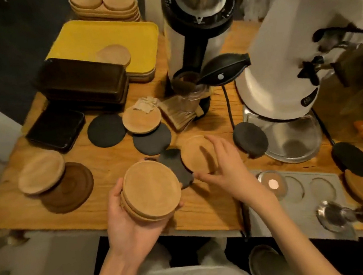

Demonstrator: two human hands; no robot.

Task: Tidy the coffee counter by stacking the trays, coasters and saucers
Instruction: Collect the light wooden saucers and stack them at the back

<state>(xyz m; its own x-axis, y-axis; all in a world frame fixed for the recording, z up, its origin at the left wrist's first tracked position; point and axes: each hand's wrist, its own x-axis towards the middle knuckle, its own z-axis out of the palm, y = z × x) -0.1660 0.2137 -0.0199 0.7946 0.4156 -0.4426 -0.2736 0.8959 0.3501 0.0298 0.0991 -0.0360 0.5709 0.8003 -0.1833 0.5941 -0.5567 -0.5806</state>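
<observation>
Over the front edge of the wooden table (pixel 108 163), my left hand (pixel 127 219) cups a small stack of round light-wood saucers (pixel 152 189) from below, fingers curled round the near rim, thumb side on the left edge. Held level and close to the body so it works as a carrying stack while the other hand feeds it.

My right hand (pixel 224 166) is spread, fingertips coming down on the rim of another round light-wood saucer (pixel 196 156) lying flat on the table; not closed on it yet as far as I can tell. That saucer partly overlaps a round black felt coaster (pixel 175 164), so it probably wants lifting by the edge, not sliding.

Sorting looks part done: dark rectangular trays (pixel 84 83) stacked at the back left beside the yellow plastic tray (pixel 98 36), oval wooden trays (pixel 104 4) piled behind. Loose black coasters and more wood saucers lie scattered mid-table. White coffee grinder (pixel 280 50) crowds the right, so elbow room is tight there.
</observation>
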